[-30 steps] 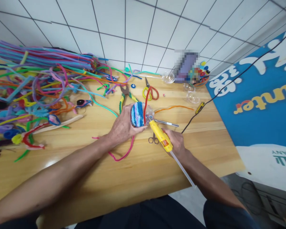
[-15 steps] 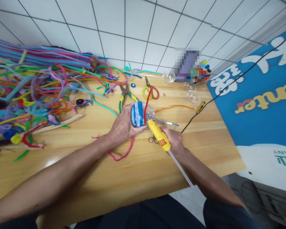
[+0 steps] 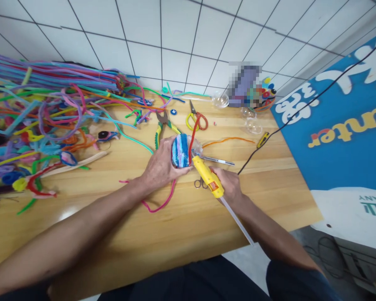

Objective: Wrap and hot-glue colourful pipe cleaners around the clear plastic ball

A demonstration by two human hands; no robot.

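Observation:
Over the middle of the table, my left hand (image 3: 161, 164) is wrapped round a clear plastic ball (image 3: 198, 146) partly covered in blue, purple and white pipe-cleaner strips (image 3: 180, 150). A red pipe cleaner (image 3: 193, 136) stands up along the edge of those strips, its lower end on the ball. My right hand (image 3: 228, 184) grips a yellow hot glue gun (image 3: 208, 175). Its nozzle is at the ball, close to the red strip's foot; whether it touches I cannot tell. A clear glue stick (image 3: 238, 221) sticks out of the gun's back end.
Pliers (image 3: 164, 121), red-and-yellow scissors (image 3: 194, 119), tweezers (image 3: 218, 160) and small scissors (image 3: 200, 182) lie around my hands. Heaped pipe cleaners (image 3: 50, 121) fill the left side. Clear balls (image 3: 253, 125) sit at the back right. A black cord (image 3: 288, 122) crosses the right side.
The view has shifted very slightly. Both hands, the ball and the glue gun hold almost the same position.

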